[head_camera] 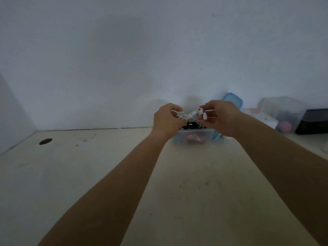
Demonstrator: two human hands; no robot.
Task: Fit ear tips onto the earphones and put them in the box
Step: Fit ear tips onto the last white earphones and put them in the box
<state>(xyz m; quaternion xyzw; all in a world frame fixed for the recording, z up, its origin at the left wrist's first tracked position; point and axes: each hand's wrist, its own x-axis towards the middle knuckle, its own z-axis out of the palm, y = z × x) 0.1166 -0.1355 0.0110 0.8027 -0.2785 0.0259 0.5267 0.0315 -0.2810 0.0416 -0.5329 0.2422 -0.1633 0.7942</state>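
Note:
A pair of white wired earphones [192, 113], its cable wound into a tight bundle, hangs between both hands above a clear plastic box [198, 135]. My left hand [167, 119] pinches the cable end of the bundle. My right hand [219, 118] pinches the other end, where the white earbuds dangle beside its fingers. The box stands on the table near the wall and holds dark and reddish items, partly hidden behind my hands. Whether ear tips sit on the buds is too blurred to tell.
A blue lid [232, 102] leans against the wall behind the box. At the right stand a second clear container [282, 112] with pink and dark contents and a dark flat device [314, 121]. A cable hole [45, 141] is in the beige table [186, 192] at the left.

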